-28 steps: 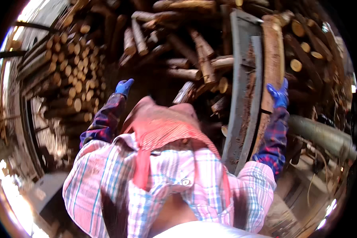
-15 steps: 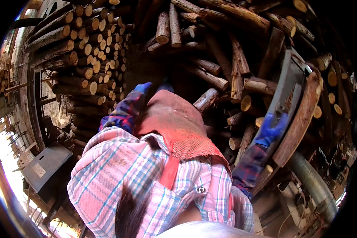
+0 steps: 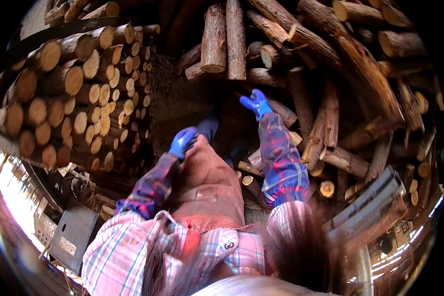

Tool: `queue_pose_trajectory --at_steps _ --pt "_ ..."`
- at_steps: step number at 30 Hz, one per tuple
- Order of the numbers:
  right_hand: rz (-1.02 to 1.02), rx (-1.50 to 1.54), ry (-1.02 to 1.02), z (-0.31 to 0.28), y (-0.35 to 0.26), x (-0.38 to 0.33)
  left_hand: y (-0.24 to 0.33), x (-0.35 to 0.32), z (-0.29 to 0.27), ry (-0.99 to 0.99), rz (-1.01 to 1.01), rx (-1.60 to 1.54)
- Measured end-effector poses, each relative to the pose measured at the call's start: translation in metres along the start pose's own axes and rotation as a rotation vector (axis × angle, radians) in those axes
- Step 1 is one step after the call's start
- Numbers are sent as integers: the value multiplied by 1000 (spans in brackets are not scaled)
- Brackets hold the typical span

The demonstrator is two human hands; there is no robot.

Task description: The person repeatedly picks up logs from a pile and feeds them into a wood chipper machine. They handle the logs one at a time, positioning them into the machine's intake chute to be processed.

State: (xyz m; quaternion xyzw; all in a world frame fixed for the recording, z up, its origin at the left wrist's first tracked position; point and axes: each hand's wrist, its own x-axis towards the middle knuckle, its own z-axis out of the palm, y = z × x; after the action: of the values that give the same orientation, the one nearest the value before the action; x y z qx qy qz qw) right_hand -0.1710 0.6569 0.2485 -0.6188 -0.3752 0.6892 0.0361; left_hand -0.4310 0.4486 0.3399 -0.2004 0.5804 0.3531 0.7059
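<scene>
My right hand (image 3: 256, 104), in a blue glove, reaches out ahead with thumb and fingers apart and holds nothing. It hovers by the end of a log (image 3: 282, 112) in the loose heap; whether it touches the wood cannot be made out. My left hand (image 3: 183, 142), also gloved in blue, rests at the edge of the reddish apron (image 3: 209, 170), its fingers loosely bent and nothing seen in them. Two upright-looking logs with rough bark, a thick log (image 3: 214, 42) and a thinner log (image 3: 236, 39), lie beyond the hands.
At the left rises a stack of cut logs (image 3: 74, 80), round ends facing inward. Crossed loose logs (image 3: 350, 163) fill the right side. A grey metal trough (image 3: 367, 202) stands at the lower right, a grey metal box (image 3: 74, 237) at the lower left.
My right hand has left the grey metal trough and swung forward and left to the log heap. My left hand has come down slightly beside the apron. The view has turned and tilted.
</scene>
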Motion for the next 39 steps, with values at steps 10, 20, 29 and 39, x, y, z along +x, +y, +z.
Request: queue_pose_trajectory --at_steps 10,20,29,39 --pt "-93 70 166 5 15 185 9 -5 -122 524 -158 159" --pt "241 821 -379 25 -42 -201 52 -1 112 -207 42 -39" --pt "-183 808 -68 19 54 -472 -130 -118 214 -662 -216 96" --pt "-836 619 652 -167 76 -664 -266 -340 424 -1183 773 649"
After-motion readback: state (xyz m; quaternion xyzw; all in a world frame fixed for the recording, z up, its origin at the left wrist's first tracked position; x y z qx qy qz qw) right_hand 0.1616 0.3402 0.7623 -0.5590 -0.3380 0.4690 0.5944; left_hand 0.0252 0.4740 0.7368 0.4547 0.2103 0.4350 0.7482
